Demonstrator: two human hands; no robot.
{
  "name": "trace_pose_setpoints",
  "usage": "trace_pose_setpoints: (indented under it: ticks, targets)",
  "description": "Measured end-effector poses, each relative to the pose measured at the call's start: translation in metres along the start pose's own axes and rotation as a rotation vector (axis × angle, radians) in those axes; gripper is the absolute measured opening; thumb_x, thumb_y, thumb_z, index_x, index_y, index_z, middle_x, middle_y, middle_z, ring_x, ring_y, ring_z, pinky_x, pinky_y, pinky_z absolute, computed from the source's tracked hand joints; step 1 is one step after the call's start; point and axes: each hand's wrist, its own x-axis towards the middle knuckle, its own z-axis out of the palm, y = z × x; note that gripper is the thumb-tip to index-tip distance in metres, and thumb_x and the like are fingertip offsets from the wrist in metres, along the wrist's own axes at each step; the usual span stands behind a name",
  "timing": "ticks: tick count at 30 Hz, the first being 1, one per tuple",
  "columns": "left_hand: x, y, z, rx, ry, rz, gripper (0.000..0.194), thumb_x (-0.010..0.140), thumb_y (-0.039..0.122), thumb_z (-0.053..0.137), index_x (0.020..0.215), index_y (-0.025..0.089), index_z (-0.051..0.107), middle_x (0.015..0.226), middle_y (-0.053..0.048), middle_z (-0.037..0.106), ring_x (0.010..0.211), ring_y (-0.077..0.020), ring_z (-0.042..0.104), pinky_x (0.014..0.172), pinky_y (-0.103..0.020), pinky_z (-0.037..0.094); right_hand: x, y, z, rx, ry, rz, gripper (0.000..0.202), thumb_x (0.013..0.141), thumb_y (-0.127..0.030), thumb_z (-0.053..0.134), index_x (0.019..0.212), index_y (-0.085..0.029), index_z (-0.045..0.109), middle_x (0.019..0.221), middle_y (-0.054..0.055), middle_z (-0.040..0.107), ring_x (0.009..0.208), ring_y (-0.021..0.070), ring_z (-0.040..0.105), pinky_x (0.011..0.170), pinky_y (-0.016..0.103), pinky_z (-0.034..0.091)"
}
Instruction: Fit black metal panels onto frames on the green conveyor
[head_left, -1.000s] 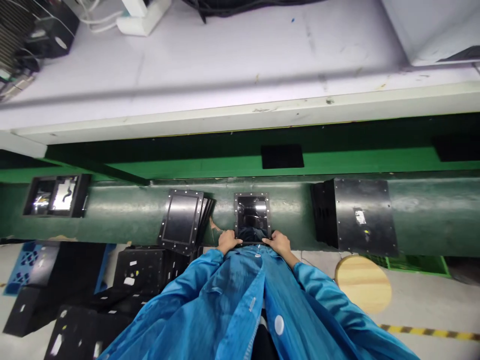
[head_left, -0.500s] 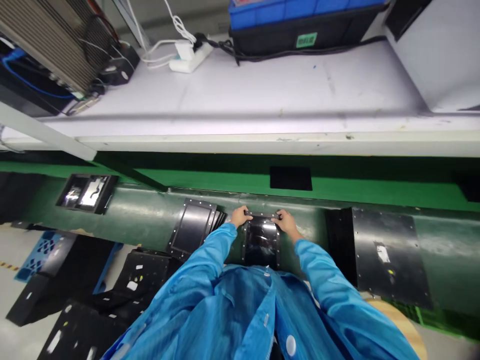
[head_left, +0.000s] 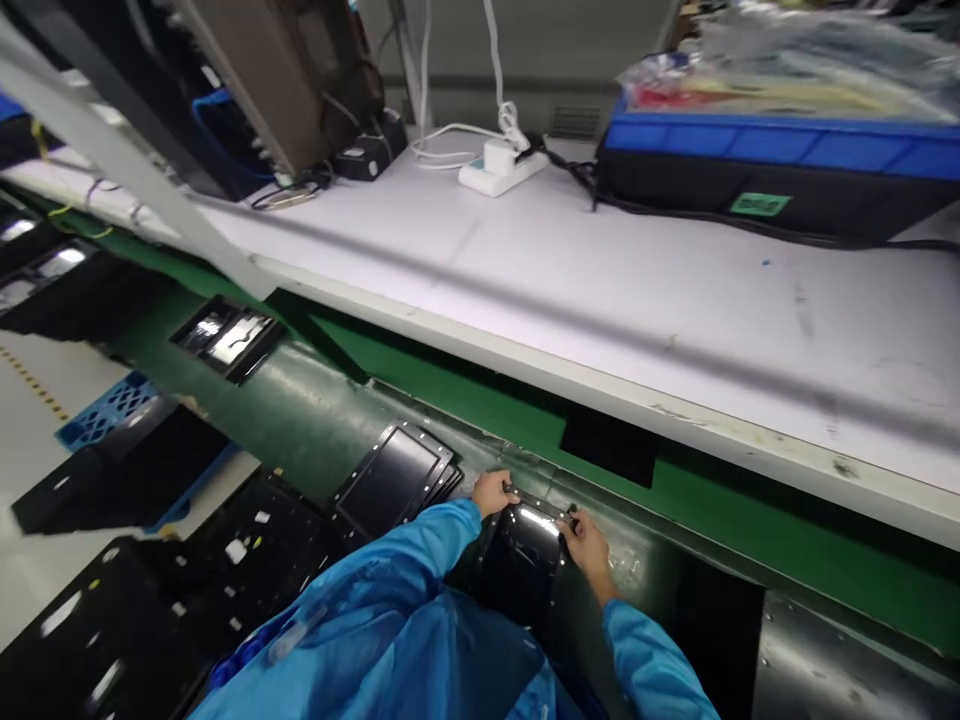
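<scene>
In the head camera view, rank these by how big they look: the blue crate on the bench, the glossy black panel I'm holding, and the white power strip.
1. blue crate, clearly largest, though cut off at the frame edge.
2. glossy black panel, partly hidden by the sleeve and nearer the camera, so its rank is flattered.
3. white power strip, smallest.

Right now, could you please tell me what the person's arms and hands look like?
Both arms wear loose, bright blue sleeves of a thin, slightly shiny work coat that end at the wrists. The left hand and right hand are bare: no gloves, and no rings or watch can be made out. The coat front is blurred, so its fastenings cannot be told.
</scene>
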Motion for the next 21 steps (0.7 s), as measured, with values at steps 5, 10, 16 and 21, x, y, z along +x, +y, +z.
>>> trace_pose_setpoints:
  ticks: [5,10,16,21]
  targets:
    - [-0.014,0.017,-0.016,0.087,-0.015,0.030,0.033,0.078,0.041,0.087,0.104,0.025,0.074,0.104,-0.004,0.077,0.103,-0.0247,0.070,0.093,-0.033,0.053,0.010,-0.017,-0.004,-0.064,-0.022,0.019,0.044,0.080,-0.062,0.059,0.102,-0.025,0.064,0.076,0.003,0.066,0.075,0.0280,0.067,0.069,0.036,0.047]
    - [-0.064,0.000,-0.059,0.149,0.213,0.140,0.030,0.098,0.035,0.065,0.126,0.024,0.070,0.124,-0.012,0.070,0.118,-0.0259,0.064,0.106,-0.038,0.049,-0.006,-0.019,-0.001,-0.087,0.021,0.121,0.060,0.082,-0.065,0.063,0.124,-0.021,0.066,0.092,0.011,0.075,0.091,0.0340,0.072,0.080,0.042,0.051]
    - [-0.138,-0.105,-0.197,0.374,0.581,-0.394,0.095,0.083,0.071,0.074,0.157,0.020,0.043,0.155,-0.025,0.048,0.148,-0.0451,0.039,0.116,-0.056,0.037,-0.072,-0.018,0.024,0.068,0.134,0.164,0.052,0.085,-0.058,0.057,0.116,-0.019,0.072,0.096,0.015,0.078,0.093,0.0341,0.073,0.082,0.043,0.053]
    - [-0.151,-0.167,-0.250,0.376,0.396,-0.493,0.085,0.075,0.077,0.078,0.136,0.020,0.060,0.142,-0.020,0.060,0.135,-0.0375,0.054,0.109,-0.042,0.044,-0.105,-0.091,0.063,0.284,-0.159,-0.043,0.036,0.082,-0.052,0.058,0.094,-0.022,0.075,0.086,0.009,0.078,0.080,0.0264,0.072,0.077,0.037,0.053]
